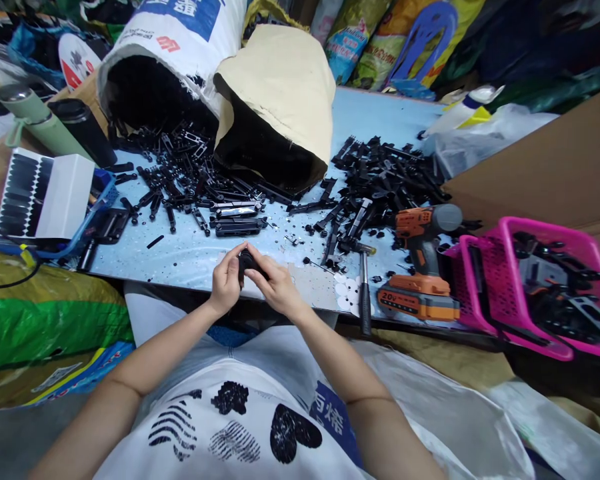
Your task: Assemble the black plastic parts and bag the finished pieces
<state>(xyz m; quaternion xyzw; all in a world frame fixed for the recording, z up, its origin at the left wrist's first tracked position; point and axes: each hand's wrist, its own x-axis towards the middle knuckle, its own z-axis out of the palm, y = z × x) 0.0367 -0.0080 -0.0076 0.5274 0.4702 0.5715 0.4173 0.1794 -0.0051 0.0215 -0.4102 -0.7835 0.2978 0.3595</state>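
Near the front edge of the blue table, my left hand (226, 280) and my right hand (279, 285) meet around a small black plastic part (247, 262). Fingers of both hands are closed on it, and they cover much of its shape. Just beyond my hands lies a short row of long black parts (240, 227), set side by side. Loose black parts (180, 177) are heaped behind and to the left of that row. Another heap of black parts (380, 175) lies to the right.
An orange cordless drill (423, 267) stands at the right beside a hammer (365, 293). Pink baskets (513, 280) hold more parts. A white sack (180, 50) and a beige sack (285, 87) lie open at the back. A blue tray (107, 197) and green bottle (45, 120) are left.
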